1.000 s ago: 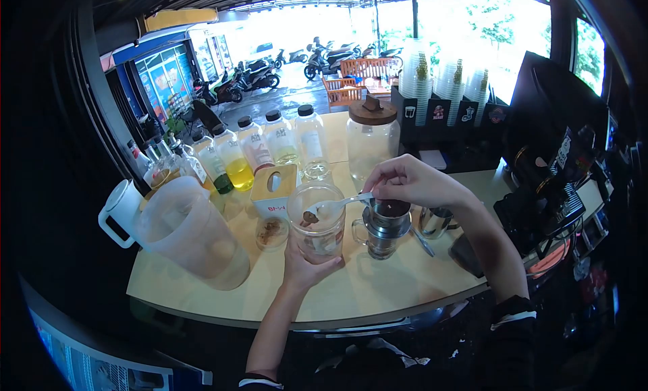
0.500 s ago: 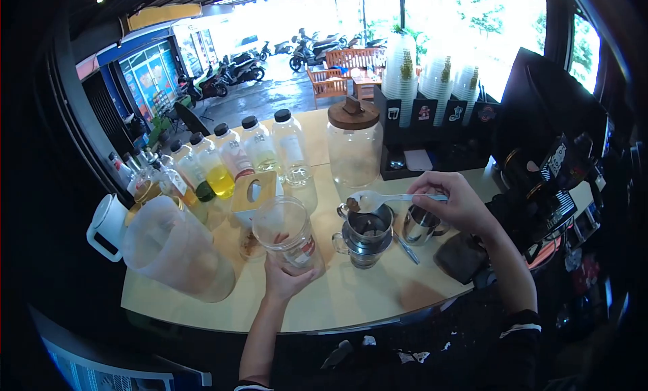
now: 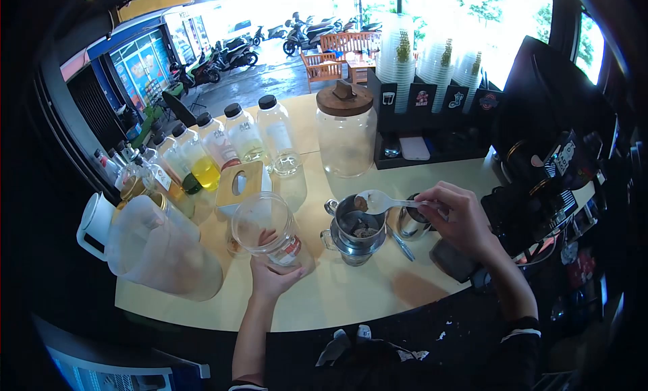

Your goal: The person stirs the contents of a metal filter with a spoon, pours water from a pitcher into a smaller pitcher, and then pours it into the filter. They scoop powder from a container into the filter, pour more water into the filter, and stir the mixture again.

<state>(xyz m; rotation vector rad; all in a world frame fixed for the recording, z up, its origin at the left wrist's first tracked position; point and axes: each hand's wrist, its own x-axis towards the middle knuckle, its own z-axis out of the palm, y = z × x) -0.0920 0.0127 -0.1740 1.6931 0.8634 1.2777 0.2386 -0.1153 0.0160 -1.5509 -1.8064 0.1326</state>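
Observation:
My left hand (image 3: 275,277) is wrapped round the lower part of a clear plastic jar (image 3: 264,222) with a red and white label, tilted with its open mouth up. My right hand (image 3: 459,215) pinches the handle of a white spoon (image 3: 379,201). Brown powder lies in the spoon's bowl, which is over the rim of a metal drip filter (image 3: 351,222). Some dark material shows inside the filter. Below the filter is a glass cup (image 3: 355,259) with a handle. To its right lie a metallic pen-like tool (image 3: 402,246) and a steel cup (image 3: 412,222).
A large cloudy pitcher (image 3: 165,256) stands at the left, near a tissue box (image 3: 244,186). Capped bottles (image 3: 275,138) line the far left edge. Behind the filter is a wooden-lidded jar (image 3: 346,138), beside a black holder (image 3: 432,131) with stacked cups.
The spoon has come further over the filter's opening, its powder now above the inside of the rim. The view has shifted slightly, and my left hand still holds the jar.

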